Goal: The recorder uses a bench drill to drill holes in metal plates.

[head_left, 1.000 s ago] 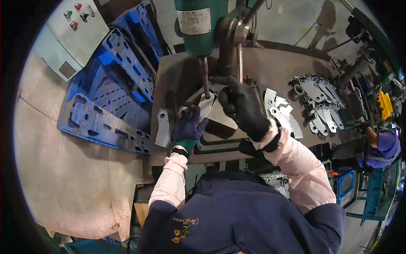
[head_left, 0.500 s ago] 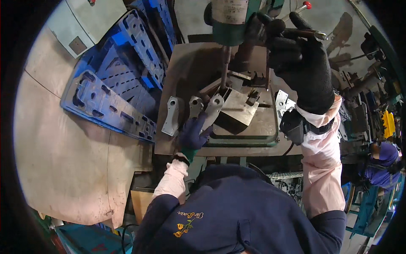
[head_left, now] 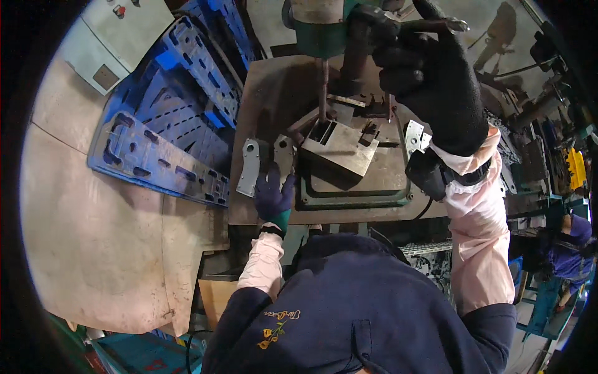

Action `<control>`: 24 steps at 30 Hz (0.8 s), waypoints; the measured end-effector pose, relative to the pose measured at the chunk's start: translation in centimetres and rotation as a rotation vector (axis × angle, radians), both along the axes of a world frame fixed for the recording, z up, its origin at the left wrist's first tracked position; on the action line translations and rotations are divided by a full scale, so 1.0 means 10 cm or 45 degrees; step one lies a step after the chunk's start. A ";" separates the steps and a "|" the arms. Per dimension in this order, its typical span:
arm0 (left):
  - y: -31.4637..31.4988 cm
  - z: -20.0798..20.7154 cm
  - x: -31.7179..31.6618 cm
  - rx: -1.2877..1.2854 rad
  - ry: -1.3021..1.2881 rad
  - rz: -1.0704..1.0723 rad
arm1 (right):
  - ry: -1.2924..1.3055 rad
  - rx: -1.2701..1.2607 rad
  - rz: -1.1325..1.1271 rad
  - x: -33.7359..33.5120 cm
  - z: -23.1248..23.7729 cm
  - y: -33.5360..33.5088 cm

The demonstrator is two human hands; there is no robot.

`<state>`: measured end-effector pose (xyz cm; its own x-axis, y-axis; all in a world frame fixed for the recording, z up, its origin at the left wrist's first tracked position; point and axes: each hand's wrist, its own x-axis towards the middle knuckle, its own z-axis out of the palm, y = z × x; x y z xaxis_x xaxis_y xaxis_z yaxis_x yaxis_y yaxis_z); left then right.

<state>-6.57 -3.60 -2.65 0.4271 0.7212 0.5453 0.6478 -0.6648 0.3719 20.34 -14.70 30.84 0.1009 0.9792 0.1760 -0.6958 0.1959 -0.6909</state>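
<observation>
**Drill press: right on lever, left at flat plates**

Right hand (head_left: 436,81), black glove, raised high and wrapped tight around feed lever (head_left: 430,26) beside green press head (head_left: 324,25). Left hand (head_left: 273,194), purple glove, fingers loosely spread, resting on metal table (head_left: 261,93), fingertips touching grey flat plate (head_left: 250,167); second plate (head_left: 285,156) just right of fingertips. Steel jig block (head_left: 341,146) under spindle (head_left: 322,87), right of left hand, apart from it. Blue pallet (head_left: 168,131) off to left.

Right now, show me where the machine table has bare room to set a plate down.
Bare: the brown table top left, between the blue pallet and drill spindle; also the front strip beneath the green-framed base. Crowded: around the steel block, the flat plates by the left hand.
</observation>
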 end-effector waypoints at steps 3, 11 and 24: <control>0.02 -0.19 0.05 -0.021 0.104 0.114 | -0.012 -0.003 0.011 0.07 -0.13 -0.11; 0.02 -0.46 0.11 -0.225 0.204 0.184 | -0.192 -0.492 -0.502 0.92 -1.12 -1.03; 0.10 -0.52 0.09 -0.374 0.367 0.112 | -2.228 -1.486 -1.170 2.24 -4.36 -2.85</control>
<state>-5.62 -2.57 -7.84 0.4619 0.8688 0.1783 0.8028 -0.4951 0.3322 42.76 -43.24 -12.80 0.8601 0.4886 0.1463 0.5079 -0.7940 -0.3342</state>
